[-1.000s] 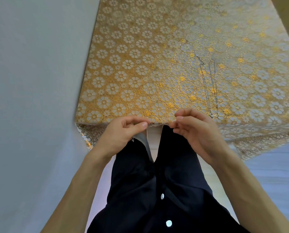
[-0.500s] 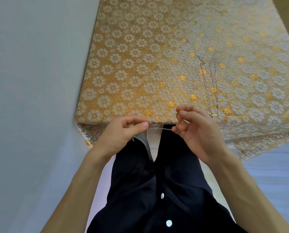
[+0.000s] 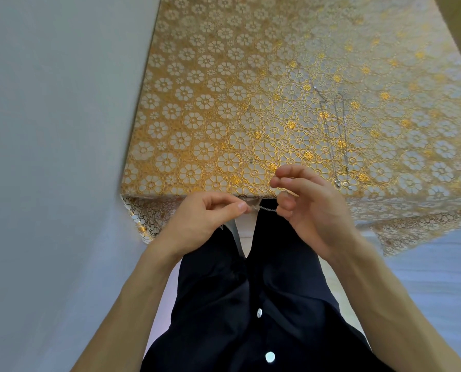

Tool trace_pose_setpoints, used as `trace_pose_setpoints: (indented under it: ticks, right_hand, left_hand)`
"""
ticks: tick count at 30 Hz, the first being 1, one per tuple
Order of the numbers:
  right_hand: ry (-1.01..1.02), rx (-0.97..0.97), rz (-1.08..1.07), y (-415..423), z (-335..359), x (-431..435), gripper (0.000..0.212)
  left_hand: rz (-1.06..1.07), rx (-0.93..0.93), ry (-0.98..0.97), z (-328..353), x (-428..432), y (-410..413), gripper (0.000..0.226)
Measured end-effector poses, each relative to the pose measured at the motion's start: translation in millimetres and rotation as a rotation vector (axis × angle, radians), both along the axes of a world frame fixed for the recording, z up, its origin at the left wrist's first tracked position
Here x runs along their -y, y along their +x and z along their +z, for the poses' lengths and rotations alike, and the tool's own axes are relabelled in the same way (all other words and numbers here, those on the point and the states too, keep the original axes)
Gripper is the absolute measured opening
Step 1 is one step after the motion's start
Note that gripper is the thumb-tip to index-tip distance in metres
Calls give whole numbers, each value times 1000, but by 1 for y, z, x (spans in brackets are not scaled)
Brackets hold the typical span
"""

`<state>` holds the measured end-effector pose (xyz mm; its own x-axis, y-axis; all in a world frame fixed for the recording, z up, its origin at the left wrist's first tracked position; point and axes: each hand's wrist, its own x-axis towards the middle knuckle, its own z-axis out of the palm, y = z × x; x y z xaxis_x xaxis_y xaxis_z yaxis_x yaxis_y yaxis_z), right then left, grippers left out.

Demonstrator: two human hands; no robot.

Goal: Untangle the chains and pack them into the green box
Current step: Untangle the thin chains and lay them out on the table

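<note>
Beside gold tablecloth [image 3: 224, 103], left hand [image 3: 205, 220] and right hand [image 3: 313, 213] pinch 1 chain [image 3: 266, 209].

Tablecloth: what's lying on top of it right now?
Thin chains lie stretched out side by side near its right front. The right hand hides a patch by the front edge.

Both bare forearms extend forward and converge just short of the counter's [image 3: 224, 116] near edge. The left hand [image 3: 205, 218] is curled, its thumb and forefinger pinching one end of a thin chain [image 3: 266, 209]. The right hand [image 3: 312, 210], just beside it with the palm turned inward, holds the other end with bent fingers [image 3: 291, 181]. Its two upper fingers are raised over the counter's edge.
</note>
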<state>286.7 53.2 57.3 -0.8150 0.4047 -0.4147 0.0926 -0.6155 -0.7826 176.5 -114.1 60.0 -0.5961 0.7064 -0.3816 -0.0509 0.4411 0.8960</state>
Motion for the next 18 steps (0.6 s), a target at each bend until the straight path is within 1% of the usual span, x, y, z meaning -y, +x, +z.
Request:
trace_pose_setpoints:
  ticks: [4, 9, 12, 14, 18]
  right_hand:
    - [135, 75, -6, -1, 1, -3, 16]
    - [190, 89, 13, 0, 2, -5, 15]
    - [118, 73, -9, -2, 0, -4, 14]
    - [32, 45, -46, -4, 0, -5, 12]
    - [-88, -26, -101, -5, 0, -9, 13]
  left_hand:
    - [142, 13, -2, -5, -1, -6, 17]
    - [131, -10, 3, -13, 1, -7, 19]
    - [152, 0, 28, -10, 0, -4, 27]
    - [209, 81, 117, -6, 0, -4, 36]
    - [321, 276, 289, -3, -1, -14, 28]
